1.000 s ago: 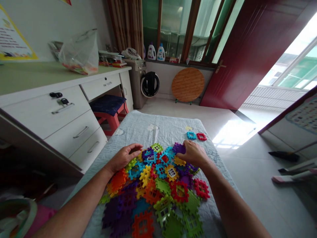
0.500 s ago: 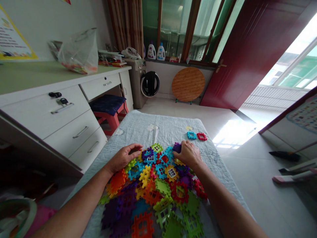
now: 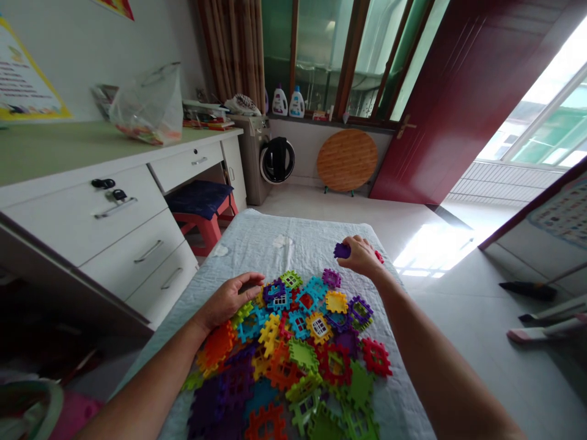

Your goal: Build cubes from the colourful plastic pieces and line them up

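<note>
Between the thumb and fingers of my right hand (image 3: 361,255) is a purple notched building block (image 3: 342,250), held over the far right part of the cloth. A red block (image 3: 379,256) peeks out just past that hand, which hides what lies under it. My left hand (image 3: 236,298) rests at the left edge of a heap of interlocking plastic blocks, thumb and fingers apart and gripping nothing. The heap mixes colours: a yellow block (image 3: 336,302), a red frame block (image 3: 376,357), a light green block (image 3: 303,355) and an orange one (image 3: 217,348) are among several.
A pale blue cloth (image 3: 257,244) covers the surface under the blocks. To the left stand a white drawer desk (image 3: 123,226) and a red stool (image 3: 208,232). Behind are a washing machine (image 3: 257,159), a round wooden tabletop (image 3: 347,160) and a red door (image 3: 440,98).
My right hand has lifted the purple block from the heap's far edge and carried it away and to the right, now covering the blue block there. My left hand has barely moved.
</note>
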Demonstrator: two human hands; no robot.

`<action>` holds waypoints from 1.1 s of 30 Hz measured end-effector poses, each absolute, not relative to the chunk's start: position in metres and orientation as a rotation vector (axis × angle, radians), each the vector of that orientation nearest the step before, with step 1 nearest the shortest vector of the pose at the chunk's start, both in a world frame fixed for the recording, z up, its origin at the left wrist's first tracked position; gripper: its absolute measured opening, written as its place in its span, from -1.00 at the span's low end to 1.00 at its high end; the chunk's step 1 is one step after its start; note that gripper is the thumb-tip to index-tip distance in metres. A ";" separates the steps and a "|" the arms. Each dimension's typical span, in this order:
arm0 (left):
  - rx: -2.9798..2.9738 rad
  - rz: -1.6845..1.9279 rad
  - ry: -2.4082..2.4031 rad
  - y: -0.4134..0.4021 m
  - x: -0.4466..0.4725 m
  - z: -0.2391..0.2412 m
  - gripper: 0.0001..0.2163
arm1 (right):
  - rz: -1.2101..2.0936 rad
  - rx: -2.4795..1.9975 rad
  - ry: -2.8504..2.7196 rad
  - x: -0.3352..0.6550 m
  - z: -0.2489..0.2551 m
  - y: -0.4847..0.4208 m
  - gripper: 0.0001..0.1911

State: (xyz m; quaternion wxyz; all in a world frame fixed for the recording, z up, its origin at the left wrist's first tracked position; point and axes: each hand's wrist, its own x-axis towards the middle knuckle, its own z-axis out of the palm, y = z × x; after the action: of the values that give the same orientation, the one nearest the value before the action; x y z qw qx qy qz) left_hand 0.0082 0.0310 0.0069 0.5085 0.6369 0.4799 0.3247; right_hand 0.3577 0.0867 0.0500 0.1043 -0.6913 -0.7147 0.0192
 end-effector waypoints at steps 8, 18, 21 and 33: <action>1.541 0.786 1.156 0.032 0.007 0.005 -0.60 | 0.233 -2.095 -2.339 0.355 0.035 0.131 -0.44; 1.548 0.766 1.153 0.032 0.006 0.003 -0.61 | 0.262 -2.096 -2.375 0.372 0.050 0.143 -0.37; 1.556 0.759 1.157 0.033 0.006 0.003 -0.60 | 0.275 -2.086 -2.457 0.368 0.047 0.145 -0.38; 1.566 0.743 1.156 0.034 0.005 0.001 -0.62 | 0.214 -2.005 -2.616 0.352 0.037 0.146 -0.52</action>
State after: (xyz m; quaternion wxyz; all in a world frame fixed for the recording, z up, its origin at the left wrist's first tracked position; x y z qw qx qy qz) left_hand 0.0046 0.0342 0.0013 0.5047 0.6489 0.4789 0.3079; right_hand 0.3516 0.1458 0.0370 -0.0807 -0.6050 -0.7895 0.0646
